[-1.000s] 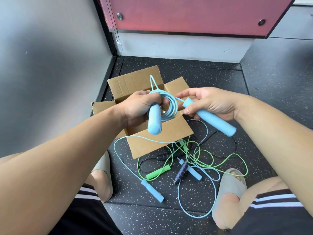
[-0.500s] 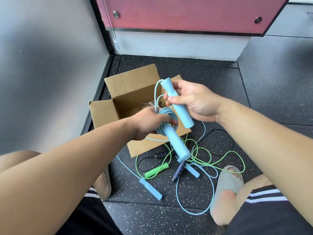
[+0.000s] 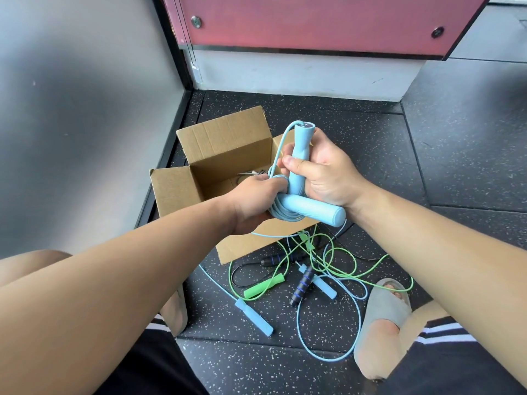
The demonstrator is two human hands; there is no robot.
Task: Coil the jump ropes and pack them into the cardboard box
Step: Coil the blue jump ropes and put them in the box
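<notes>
Above the open cardboard box [image 3: 225,143] I hold a light-blue jump rope. My left hand [image 3: 252,202] grips its coiled cord [image 3: 281,213] together with one blue handle [image 3: 316,209], which points right. My right hand [image 3: 322,173] grips the other blue handle [image 3: 301,149] upright, its cap at the top. A short loop of cord runs from that cap down to the coil. Something grey lies inside the box, mostly hidden.
On the dark speckled floor in front of the box lies a tangle: a green rope with a green handle [image 3: 263,286], a black rope with dark blue-ringed handles [image 3: 302,285], and another light-blue rope with a handle [image 3: 253,316]. My slippered feet [image 3: 383,306] flank it. A grey wall stands left.
My right hand has brought its handle upright and close against the coil. The left hand's handle has swung from pointing down to pointing right. Both hands moved slightly toward the box.
</notes>
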